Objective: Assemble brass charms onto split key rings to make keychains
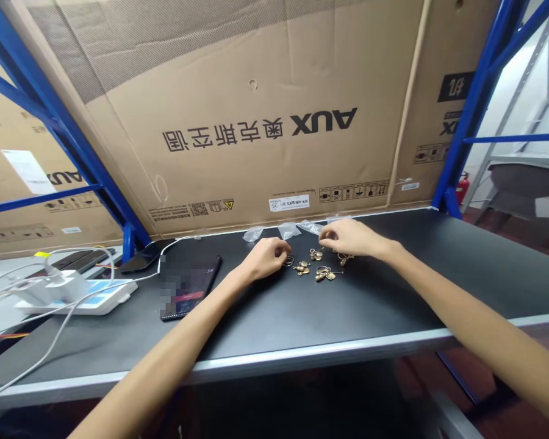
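Observation:
On the black tabletop [274, 317] lie several small bronze-coloured keychains with charms. My left hand [266, 257] rests at their left side, its fingers curled closed on a thin metal ring [289, 261]. One keychain [302, 268] lies just right of those fingertips, and another keychain [326, 274] is nearer the front edge. Between my hands is a third keychain [316, 253]. My right hand [354, 236] is closed above the right side of the group, fingertips bent down; what they pinch, if anything, is hidden. Beneath its palm a further keychain [344, 258] shows in part.
Small clear plastic bags [289, 230] lie along the back, against a large cardboard box [256, 171]. A phone [190, 286] lies left of my left forearm. Farther left, a white power strip [86, 296] trails cables. Blue shelf posts [473, 103] stand at both sides.

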The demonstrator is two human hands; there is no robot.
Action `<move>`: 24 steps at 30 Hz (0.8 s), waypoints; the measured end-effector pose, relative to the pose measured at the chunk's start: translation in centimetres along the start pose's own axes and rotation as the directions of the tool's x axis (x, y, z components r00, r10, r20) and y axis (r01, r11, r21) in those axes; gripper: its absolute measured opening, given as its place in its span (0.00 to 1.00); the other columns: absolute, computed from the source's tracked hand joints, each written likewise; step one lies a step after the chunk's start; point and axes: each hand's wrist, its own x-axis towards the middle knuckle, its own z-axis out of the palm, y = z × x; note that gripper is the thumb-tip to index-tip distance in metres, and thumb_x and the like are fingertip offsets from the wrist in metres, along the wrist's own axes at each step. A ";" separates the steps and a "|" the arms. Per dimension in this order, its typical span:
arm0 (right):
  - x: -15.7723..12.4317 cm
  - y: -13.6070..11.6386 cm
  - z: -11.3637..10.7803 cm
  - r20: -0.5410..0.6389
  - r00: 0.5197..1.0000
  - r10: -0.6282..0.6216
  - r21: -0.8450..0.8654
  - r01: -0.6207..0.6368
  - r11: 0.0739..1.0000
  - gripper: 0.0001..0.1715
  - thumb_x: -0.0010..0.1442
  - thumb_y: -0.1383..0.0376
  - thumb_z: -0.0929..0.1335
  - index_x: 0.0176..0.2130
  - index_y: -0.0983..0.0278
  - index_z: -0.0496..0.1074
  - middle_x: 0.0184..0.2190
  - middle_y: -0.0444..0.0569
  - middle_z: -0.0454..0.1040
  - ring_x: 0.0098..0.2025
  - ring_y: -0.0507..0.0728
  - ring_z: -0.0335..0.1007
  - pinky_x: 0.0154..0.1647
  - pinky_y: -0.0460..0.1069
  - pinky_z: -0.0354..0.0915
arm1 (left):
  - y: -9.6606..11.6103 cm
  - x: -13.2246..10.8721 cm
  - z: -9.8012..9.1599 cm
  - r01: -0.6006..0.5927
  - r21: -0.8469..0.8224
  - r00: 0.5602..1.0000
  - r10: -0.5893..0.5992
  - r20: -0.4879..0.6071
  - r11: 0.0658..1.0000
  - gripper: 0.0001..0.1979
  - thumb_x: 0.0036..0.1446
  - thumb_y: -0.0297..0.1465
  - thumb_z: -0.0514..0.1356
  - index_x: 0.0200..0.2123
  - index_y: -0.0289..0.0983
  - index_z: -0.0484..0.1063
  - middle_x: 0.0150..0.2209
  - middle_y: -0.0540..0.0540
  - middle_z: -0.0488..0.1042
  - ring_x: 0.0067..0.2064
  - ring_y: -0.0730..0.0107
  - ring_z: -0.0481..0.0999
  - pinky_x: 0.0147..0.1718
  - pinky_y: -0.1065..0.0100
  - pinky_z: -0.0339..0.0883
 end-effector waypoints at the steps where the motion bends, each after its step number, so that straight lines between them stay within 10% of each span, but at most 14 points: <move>1: -0.2 0.4 -0.7 0.018 0.999 0.028 -0.003 -0.028 1.000 0.16 0.67 0.56 0.66 0.47 0.64 0.73 0.44 0.50 0.76 0.43 0.58 0.74 0.45 0.55 0.70 | 0.1 0.0 0.0 0.003 0.015 1.000 -0.003 0.001 1.000 0.15 0.65 0.35 0.58 0.52 0.36 0.70 0.53 0.41 0.72 0.48 0.61 0.75 0.47 0.55 0.73; 6: -1.1 2.7 -2.3 0.236 0.962 0.137 -0.024 -0.135 0.990 0.18 0.62 0.51 0.69 0.38 0.62 0.79 0.28 0.47 0.79 0.34 0.58 0.77 0.37 0.50 0.68 | 0.5 0.0 -0.1 -0.001 0.080 1.000 0.001 -0.004 0.997 0.15 0.65 0.35 0.58 0.53 0.36 0.70 0.52 0.41 0.72 0.48 0.61 0.75 0.47 0.55 0.73; 13: -0.5 2.8 -1.1 0.376 0.908 0.185 -0.033 -0.186 0.982 0.17 0.67 0.59 0.67 0.53 0.65 0.70 0.51 0.52 0.72 0.47 0.58 0.73 0.46 0.57 0.72 | 0.4 0.0 -0.1 -0.035 0.129 0.999 0.037 -0.012 0.991 0.15 0.65 0.35 0.58 0.52 0.36 0.70 0.52 0.41 0.72 0.48 0.62 0.75 0.46 0.56 0.73; 24: -1.0 2.3 -3.0 0.102 0.994 -0.039 0.304 0.006 0.953 0.12 0.57 0.58 0.70 0.34 0.63 0.79 0.28 0.46 0.80 0.31 0.56 0.76 0.33 0.48 0.69 | 0.9 0.0 -0.1 -0.105 0.137 0.986 0.122 -0.118 0.985 0.14 0.65 0.35 0.58 0.51 0.35 0.71 0.50 0.41 0.73 0.47 0.63 0.76 0.46 0.56 0.73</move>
